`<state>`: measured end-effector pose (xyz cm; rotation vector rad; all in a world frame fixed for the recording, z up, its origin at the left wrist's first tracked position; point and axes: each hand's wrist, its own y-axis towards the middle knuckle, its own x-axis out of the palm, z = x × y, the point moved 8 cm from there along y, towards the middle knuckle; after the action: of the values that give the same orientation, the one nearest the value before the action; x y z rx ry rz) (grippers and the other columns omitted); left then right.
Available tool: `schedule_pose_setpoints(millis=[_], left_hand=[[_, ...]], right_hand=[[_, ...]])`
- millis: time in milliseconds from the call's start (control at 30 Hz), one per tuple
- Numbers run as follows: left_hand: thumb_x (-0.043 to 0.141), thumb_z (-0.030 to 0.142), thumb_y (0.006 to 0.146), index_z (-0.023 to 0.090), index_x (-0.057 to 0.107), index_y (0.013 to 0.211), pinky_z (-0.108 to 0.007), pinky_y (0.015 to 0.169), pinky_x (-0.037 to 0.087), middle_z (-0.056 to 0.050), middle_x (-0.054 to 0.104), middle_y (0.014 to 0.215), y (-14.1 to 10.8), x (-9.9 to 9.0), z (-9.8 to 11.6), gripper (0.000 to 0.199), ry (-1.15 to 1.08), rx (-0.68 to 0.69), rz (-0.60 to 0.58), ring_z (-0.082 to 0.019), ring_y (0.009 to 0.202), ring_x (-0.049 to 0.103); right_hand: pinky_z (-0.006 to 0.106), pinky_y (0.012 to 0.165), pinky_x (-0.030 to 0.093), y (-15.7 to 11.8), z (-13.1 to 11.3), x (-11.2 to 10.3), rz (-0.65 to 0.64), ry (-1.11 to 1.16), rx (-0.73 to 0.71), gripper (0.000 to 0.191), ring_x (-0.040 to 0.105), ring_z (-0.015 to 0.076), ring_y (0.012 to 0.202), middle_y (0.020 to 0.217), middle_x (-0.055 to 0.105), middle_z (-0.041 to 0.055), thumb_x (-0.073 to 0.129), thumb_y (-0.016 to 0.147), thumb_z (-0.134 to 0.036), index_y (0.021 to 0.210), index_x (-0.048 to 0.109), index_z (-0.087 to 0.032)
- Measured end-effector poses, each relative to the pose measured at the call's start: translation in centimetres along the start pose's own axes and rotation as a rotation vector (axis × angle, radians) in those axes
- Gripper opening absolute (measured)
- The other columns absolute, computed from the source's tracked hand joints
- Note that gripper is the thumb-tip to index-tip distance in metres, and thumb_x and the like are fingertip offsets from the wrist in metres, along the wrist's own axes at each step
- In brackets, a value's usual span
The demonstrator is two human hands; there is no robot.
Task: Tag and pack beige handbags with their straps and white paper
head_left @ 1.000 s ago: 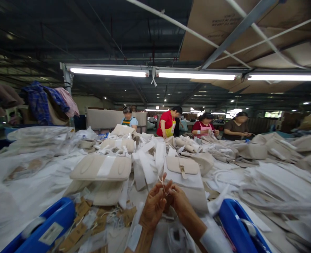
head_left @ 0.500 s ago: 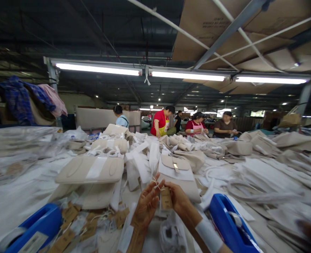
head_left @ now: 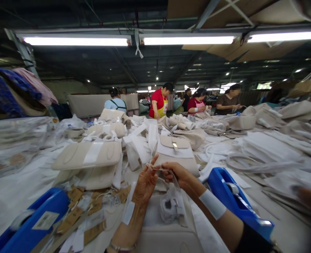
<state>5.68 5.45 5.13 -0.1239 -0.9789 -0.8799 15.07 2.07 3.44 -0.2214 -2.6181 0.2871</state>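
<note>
A thin white string [head_left: 159, 169] stretches between my two hands above the work surface. My left hand [head_left: 146, 181] pinches one end at its fingertips, with the index finger pointing up. The other end is in the closed fingers of my right hand [head_left: 178, 173]. From beneath the right hand hangs a pale translucent strip [head_left: 176, 183]. Below both hands lies a beige bag [head_left: 168, 240], with a bundle wrapped in clear plastic [head_left: 169, 208] on it. Just beyond my fingers stands another beige handbag [head_left: 177, 156] with a gold-coloured clasp. No brown tag shows in either hand.
Blue tape dispensers stand at left [head_left: 36, 219] and right [head_left: 237, 198]. Several brown tags [head_left: 71, 219] with strings lie by the left one. Flat beige bags [head_left: 89, 154] and white wrapping [head_left: 271, 149] cover the table. Several co-workers stand beyond; a blurred hand [head_left: 310, 200] shows far right.
The string is now pulled taut between my hands. The brown tag that was in my right hand no longer shows. The view has tilted down, bringing more of the near bag into sight.
</note>
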Motion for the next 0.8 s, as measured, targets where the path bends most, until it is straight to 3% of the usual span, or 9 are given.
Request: schedule_pose_setpoints(millis=[167, 300, 333, 400, 467, 533, 667, 800], left_hand=[[0.074, 0.016, 0.079, 0.011, 0.068, 0.085, -0.009, 0.05, 0.049, -0.008, 0.069, 0.103, 0.3, -1.9, 0.1, 0.01, -0.032, 0.041, 0.165, -0.006, 0.069, 0.062], [0.077, 0.019, 0.074, 0.013, 0.064, 0.083, -0.01, 0.049, 0.046, -0.004, 0.068, 0.092, 0.3, -3.1, 0.0, 0.017, 0.066, 0.076, 0.288, -0.008, 0.073, 0.065], [0.074, 0.023, 0.076, 0.014, 0.062, 0.083, -0.012, 0.051, 0.047, -0.004, 0.068, 0.095, 0.2, -3.2, 0.1, 0.017, 0.159, 0.091, 0.299, -0.01, 0.077, 0.066], [0.059, 0.034, 0.087, 0.016, 0.058, 0.083, -0.016, 0.052, 0.047, -0.005, 0.068, 0.096, -0.1, -3.0, 0.4, 0.019, 0.573, 0.104, 0.34, -0.014, 0.08, 0.068], [0.044, 0.04, 0.093, 0.017, 0.056, 0.079, -0.022, 0.056, 0.047, -0.005, 0.068, 0.086, -0.7, -2.7, 0.5, 0.029, 1.083, 0.082, 0.409, -0.016, 0.074, 0.067], [0.047, 0.036, 0.092, 0.017, 0.056, 0.07, -0.027, 0.064, 0.047, -0.006, 0.066, 0.074, -1.4, -2.7, 0.2, 0.03, 1.418, 0.042, 0.479, -0.02, 0.074, 0.066], [0.057, 0.016, 0.08, 0.016, 0.058, 0.062, -0.037, 0.081, 0.043, -0.013, 0.068, 0.077, -2.3, -3.3, -0.9, 0.017, 1.607, -0.023, 0.527, -0.03, 0.09, 0.065], [0.053, 0.007, 0.076, 0.016, 0.065, 0.077, -0.033, 0.082, 0.043, -0.011, 0.071, 0.086, -2.2, -3.7, -1.1, 0.015, 1.668, -0.061, 0.481, -0.026, 0.093, 0.066]], right_hand=[[0.02, 0.044, 0.025, -1.2, 0.0, 0.1, -0.102, -0.077, 0.053, 0.028, 0.024, 0.0031, 0.041, 0.05, 0.039, -0.0096, 0.075, 0.065, -0.033, 0.073, 0.055, -0.015], [0.021, 0.047, 0.027, -2.4, -0.6, -0.1, -0.076, -0.153, -0.032, 0.036, 0.026, 0.0031, 0.043, 0.052, 0.038, -0.0099, 0.079, 0.059, -0.036, 0.071, 0.051, -0.018], [0.021, 0.046, 0.026, -2.7, -0.9, -0.3, -0.047, -0.18, -0.069, 0.036, 0.026, 0.0033, 0.043, 0.052, 0.038, -0.0099, 0.078, 0.06, -0.039, 0.072, 0.051, -0.018], [0.021, 0.045, 0.023, -3.2, -1.9, -1.1, 0.032, -0.254, -0.145, 0.036, 0.025, 0.0038, 0.043, 0.052, 0.037, -0.0097, 0.074, 0.062, -0.043, 0.074, 0.052, -0.018], [0.022, 0.045, 0.02, -3.7, -3.4, -2.1, 0.135, -0.365, -0.223, 0.034, 0.026, 0.0045, 0.042, 0.051, 0.038, -0.0091, 0.069, 0.065, -0.046, 0.077, 0.055, -0.017], [0.023, 0.045, 0.02, -4.0, -5.0, -2.9, 0.243, -0.509, -0.298, 0.033, 0.029, 0.0057, 0.041, 0.051, 0.04, -0.0079, 0.062, 0.071, -0.048, 0.081, 0.059, -0.016], [0.025, 0.051, 0.028, -3.8, -6.0, -2.4, 0.397, -0.898, -0.366, 0.023, 0.046, 0.0114, 0.05, 0.053, 0.052, -0.0015, 0.055, 0.077, -0.035, 0.077, 0.068, -0.015], [0.029, 0.062, 0.037, -2.2, -3.6, -0.9, 0.525, -1.287, -0.308, 0.016, 0.064, 0.0232, 0.075, 0.072, 0.069, 0.0115, 0.058, 0.075, -0.021, 0.069, 0.072, -0.014]])
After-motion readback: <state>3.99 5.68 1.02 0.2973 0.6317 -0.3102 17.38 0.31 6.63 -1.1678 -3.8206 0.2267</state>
